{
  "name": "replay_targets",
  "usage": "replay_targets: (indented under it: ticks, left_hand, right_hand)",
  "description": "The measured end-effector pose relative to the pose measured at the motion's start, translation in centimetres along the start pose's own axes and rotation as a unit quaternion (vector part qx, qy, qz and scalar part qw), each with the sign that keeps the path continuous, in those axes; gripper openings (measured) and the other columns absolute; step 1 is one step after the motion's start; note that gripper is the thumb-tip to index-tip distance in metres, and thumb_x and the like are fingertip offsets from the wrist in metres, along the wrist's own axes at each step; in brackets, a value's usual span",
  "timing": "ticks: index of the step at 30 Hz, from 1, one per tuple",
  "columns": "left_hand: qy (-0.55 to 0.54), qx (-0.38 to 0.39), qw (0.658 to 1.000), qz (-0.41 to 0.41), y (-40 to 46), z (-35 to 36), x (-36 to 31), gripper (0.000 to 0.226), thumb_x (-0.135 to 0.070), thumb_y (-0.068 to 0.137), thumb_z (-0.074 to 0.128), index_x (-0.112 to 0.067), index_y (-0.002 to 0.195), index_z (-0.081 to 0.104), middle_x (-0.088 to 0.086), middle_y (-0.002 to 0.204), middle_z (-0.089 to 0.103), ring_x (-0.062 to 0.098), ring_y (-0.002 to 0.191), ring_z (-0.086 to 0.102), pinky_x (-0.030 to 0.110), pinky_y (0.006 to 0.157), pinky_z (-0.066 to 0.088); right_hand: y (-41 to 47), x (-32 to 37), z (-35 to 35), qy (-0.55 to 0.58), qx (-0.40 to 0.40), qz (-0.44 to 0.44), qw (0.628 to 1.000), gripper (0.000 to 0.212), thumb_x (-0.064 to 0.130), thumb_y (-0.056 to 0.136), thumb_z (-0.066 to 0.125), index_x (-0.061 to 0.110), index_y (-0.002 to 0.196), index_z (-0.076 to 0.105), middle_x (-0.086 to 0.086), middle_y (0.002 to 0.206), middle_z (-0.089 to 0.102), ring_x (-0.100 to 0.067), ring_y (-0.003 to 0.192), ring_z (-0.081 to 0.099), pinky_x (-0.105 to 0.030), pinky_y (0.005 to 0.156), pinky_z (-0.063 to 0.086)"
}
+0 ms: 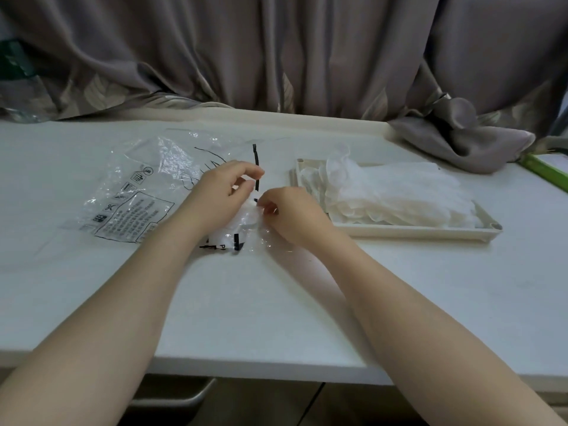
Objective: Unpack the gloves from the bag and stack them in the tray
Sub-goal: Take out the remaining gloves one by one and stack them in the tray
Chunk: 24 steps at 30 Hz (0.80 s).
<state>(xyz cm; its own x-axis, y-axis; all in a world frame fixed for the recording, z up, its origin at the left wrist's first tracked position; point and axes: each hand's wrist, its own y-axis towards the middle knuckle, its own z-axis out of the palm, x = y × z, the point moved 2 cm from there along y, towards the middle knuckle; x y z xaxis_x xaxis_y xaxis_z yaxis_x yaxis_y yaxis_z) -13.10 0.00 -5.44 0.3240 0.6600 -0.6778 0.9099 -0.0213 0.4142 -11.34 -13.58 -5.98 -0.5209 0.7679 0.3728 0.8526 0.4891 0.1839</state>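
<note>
I see a wide stretch of bare white matte surface [261, 302] between my forearms and its near edge, so there is open room toward me. A crinkled clear plastic bag with black printing [138, 198] lies flat at centre-left, well in from the far edge where a grey draped curtain [276, 56] hangs and bunches onto the far right corner.

My left hand [221, 192] sits on the bag's right end, its grip pinching the thin film between thumb and curled fingers. My right hand [289, 213] is just beside it, fingertips pressed together on a soft white translucent glove [242, 219] that shows at the bag's mouth, still partly inside the plastic.

To the right, a shallow cream rectangular plastic tray [415, 233] with rounded corners lies near the hands but apart from them. A loose, floppy stack of white thin-film gloves [399, 192] fills it, wavy cuff edges layered along its left side. A green strip [547, 173] shows at the far right edge.
</note>
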Motion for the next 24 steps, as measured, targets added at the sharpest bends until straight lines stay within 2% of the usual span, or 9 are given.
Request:
replay_targets:
  ticks: [2, 5, 7, 9, 12, 16, 19, 22, 24]
  left_hand:
    - [0.011, 0.017, 1.000, -0.005, -0.2, 0.1, -0.1, 0.020, -0.014, 0.091, 0.056, -0.021, 0.109, 0.062, -0.012, 0.102, 0.059, 0.001, 0.087, 0.056, 0.008, 0.076, 0.041]
    - [0.023, 0.055, 0.998, -0.032, -0.4, 0.6, -0.1, 0.018, -0.020, 0.086, 0.065, -0.022, 0.103, 0.064, -0.009, 0.096, 0.061, 0.007, 0.087, 0.058, 0.015, 0.077, 0.042]
    - [0.039, 0.057, 0.997, -0.032, -0.5, 0.8, -0.2, 0.008, -0.020, 0.084, 0.066, -0.024, 0.091, 0.065, -0.005, 0.093, 0.064, 0.010, 0.086, 0.059, 0.012, 0.074, 0.040]
    - [0.056, 0.041, 0.997, -0.021, -0.4, 0.7, -0.3, 0.005, -0.019, 0.085, 0.065, -0.024, 0.084, 0.064, -0.004, 0.089, 0.063, 0.010, 0.082, 0.056, 0.007, 0.070, 0.036]
    - [0.070, 0.024, 0.997, 0.005, -0.3, 0.6, -0.7, 0.002, -0.017, 0.085, 0.065, -0.016, 0.087, 0.066, -0.004, 0.088, 0.061, 0.011, 0.086, 0.052, 0.009, 0.070, 0.033]
    - [0.122, 0.018, 0.992, 0.015, -0.2, 1.0, -0.5, 0.016, -0.018, 0.082, 0.066, -0.010, 0.095, 0.065, -0.003, 0.092, 0.060, 0.016, 0.092, 0.051, 0.025, 0.079, 0.036]
    - [0.139, 0.039, 0.989, 0.019, -0.3, 1.3, -0.7, 0.021, -0.029, 0.076, 0.060, -0.015, 0.091, 0.064, -0.005, 0.085, 0.057, 0.022, 0.093, 0.051, 0.032, 0.084, 0.039]
    - [0.215, 0.065, 0.974, -0.003, -0.4, 1.4, -0.1, 0.019, -0.028, 0.080, 0.060, -0.017, 0.096, 0.061, -0.004, 0.093, 0.058, 0.022, 0.098, 0.048, 0.031, 0.085, 0.036]
    - [0.246, 0.067, 0.967, -0.024, -0.3, 1.3, 0.4, 0.018, -0.027, 0.081, 0.059, -0.016, 0.096, 0.061, -0.001, 0.096, 0.059, 0.023, 0.097, 0.049, 0.030, 0.080, 0.035]
  right_hand:
    - [0.1, -0.4, -0.5, -0.007, -0.022, 0.003, 1.000, 0.031, -0.001, 0.089, 0.044, 0.010, 0.109, 0.065, -0.009, 0.101, 0.068, -0.026, 0.095, 0.061, -0.036, 0.083, 0.048]
    - [-0.2, -1.2, -1.8, -0.006, -0.110, 0.004, 0.994, 0.020, 0.007, 0.091, 0.050, 0.010, 0.099, 0.067, -0.008, 0.098, 0.063, -0.025, 0.090, 0.058, -0.034, 0.075, 0.047]
    - [-0.5, -1.5, -2.7, 0.074, -0.170, -0.004, 0.983, 0.013, 0.014, 0.090, 0.056, 0.009, 0.093, 0.068, -0.002, 0.097, 0.053, -0.017, 0.087, 0.051, -0.028, 0.073, 0.040]
    - [-1.0, -1.7, -3.2, 0.211, -0.169, 0.020, 0.962, 0.010, 0.016, 0.090, 0.057, 0.012, 0.085, 0.064, 0.003, 0.092, 0.049, -0.013, 0.084, 0.048, -0.027, 0.072, 0.041]
    - [-1.3, -1.8, -3.8, 0.442, -0.154, 0.080, 0.880, 0.020, 0.013, 0.093, 0.048, 0.015, 0.075, 0.055, 0.003, 0.078, 0.058, -0.012, 0.073, 0.053, -0.028, 0.065, 0.043]
    - [-1.2, -2.4, -4.8, 0.663, -0.210, 0.124, 0.708, 0.025, 0.006, 0.094, 0.037, 0.012, 0.071, 0.046, -0.001, 0.060, 0.057, -0.018, 0.061, 0.054, -0.029, 0.061, 0.049]
    - [-1.2, -2.6, -4.9, 0.712, -0.224, 0.150, 0.648, 0.026, 0.009, 0.095, 0.036, 0.012, 0.070, 0.044, 0.001, 0.051, 0.054, -0.017, 0.052, 0.052, -0.028, 0.056, 0.048]
    - [-1.3, -3.3, -4.9, 0.770, -0.243, 0.170, 0.564, 0.028, 0.016, 0.099, 0.036, 0.013, 0.073, 0.043, -0.002, 0.057, 0.049, -0.016, 0.052, 0.049, -0.025, 0.053, 0.046]
    - [-1.4, -3.7, -5.0, 0.755, -0.254, 0.177, 0.577, 0.028, 0.019, 0.101, 0.034, 0.015, 0.074, 0.041, -0.001, 0.062, 0.044, -0.014, 0.054, 0.043, -0.024, 0.054, 0.044]
